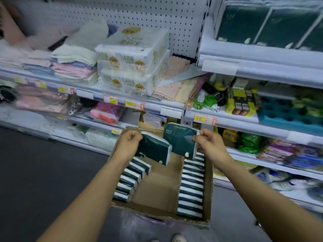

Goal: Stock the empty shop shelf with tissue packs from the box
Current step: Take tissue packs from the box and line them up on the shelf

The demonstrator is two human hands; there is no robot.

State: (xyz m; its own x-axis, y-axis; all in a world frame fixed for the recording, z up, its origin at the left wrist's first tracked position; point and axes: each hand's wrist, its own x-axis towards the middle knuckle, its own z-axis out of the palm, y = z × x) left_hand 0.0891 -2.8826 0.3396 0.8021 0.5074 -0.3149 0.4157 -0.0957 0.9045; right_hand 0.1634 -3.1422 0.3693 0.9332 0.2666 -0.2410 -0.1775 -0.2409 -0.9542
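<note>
A cardboard box (208,189) sits on the dark floor (43,172), with two rows of dark green tissue packs along its left (132,179) and right (191,186) walls and bare cardboard between. Above it, the left hand (128,143) pinches one pack (153,151) and the right hand (209,143) pinches another (180,139). Crowded shelves (227,123) stand beyond.

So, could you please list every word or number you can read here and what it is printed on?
"COMFORTABLE", upside down: dark green tissue pack held by the right hand.
"10.00", roughly: yellow price tag on the shelf rail.
Bundled white tissue packs: large characters, too blurred.
Other price tags: unreadable.
</note>
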